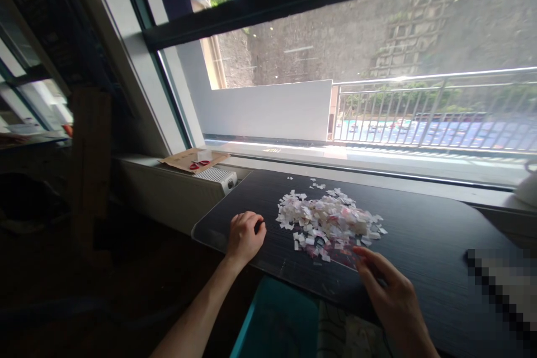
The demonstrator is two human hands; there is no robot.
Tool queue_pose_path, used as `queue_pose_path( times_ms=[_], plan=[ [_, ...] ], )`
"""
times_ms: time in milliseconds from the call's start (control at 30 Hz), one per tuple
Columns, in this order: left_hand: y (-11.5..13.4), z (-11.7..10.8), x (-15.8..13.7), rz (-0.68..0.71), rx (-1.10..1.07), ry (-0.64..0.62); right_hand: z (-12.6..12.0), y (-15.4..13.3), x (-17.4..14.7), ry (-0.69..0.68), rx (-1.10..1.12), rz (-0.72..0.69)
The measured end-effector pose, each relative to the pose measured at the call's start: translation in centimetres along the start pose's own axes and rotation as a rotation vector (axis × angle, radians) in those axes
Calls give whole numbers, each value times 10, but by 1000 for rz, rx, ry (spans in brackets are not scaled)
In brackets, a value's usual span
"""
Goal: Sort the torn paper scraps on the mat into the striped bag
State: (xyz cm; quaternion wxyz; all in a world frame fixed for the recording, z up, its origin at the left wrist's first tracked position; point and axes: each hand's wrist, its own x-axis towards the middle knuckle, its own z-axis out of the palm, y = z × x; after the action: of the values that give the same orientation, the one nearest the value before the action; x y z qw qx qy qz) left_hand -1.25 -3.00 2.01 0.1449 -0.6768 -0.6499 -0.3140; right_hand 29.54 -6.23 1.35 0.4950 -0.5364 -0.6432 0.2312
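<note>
A heap of small white and pinkish paper-like pieces [327, 215] lies on a dark table [419, 224]. My left hand [245, 235] rests on the table to the left of the heap, fingers curled in and nothing visible in them. At the near right side of the heap, my right hand [390, 285] pinches the edge of a thin clear plastic bag [344, 255] with reddish marks. Part of the bag lies flat against the pieces, so its full shape is hidden.
Below the table's near edge stands a teal bin [279, 319]. Red-handled scissors [199, 164] lie on brown paper [178, 161] on the sill at the left. A window runs along the far side. A blurred-out object [503, 285] sits at the right.
</note>
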Motion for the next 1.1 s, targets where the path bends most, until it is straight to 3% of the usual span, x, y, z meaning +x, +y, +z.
queue_pose_path(
  times_ms=[633, 800, 967, 1100],
  plan=[
    [0, 2, -1, 3, -6, 8, -1, -12, -3, -151, 77, -120],
    [0, 1, -2, -1, -9, 3, -1, -15, -5, -291, 122, -162],
    [1, 0, 2, -8, -23, 8, -1, -16, -5, -215, 128, -105],
    [13, -17, -5, 2, -114, 85, -3, -14, -4, -250, 125, -96]
  ],
)
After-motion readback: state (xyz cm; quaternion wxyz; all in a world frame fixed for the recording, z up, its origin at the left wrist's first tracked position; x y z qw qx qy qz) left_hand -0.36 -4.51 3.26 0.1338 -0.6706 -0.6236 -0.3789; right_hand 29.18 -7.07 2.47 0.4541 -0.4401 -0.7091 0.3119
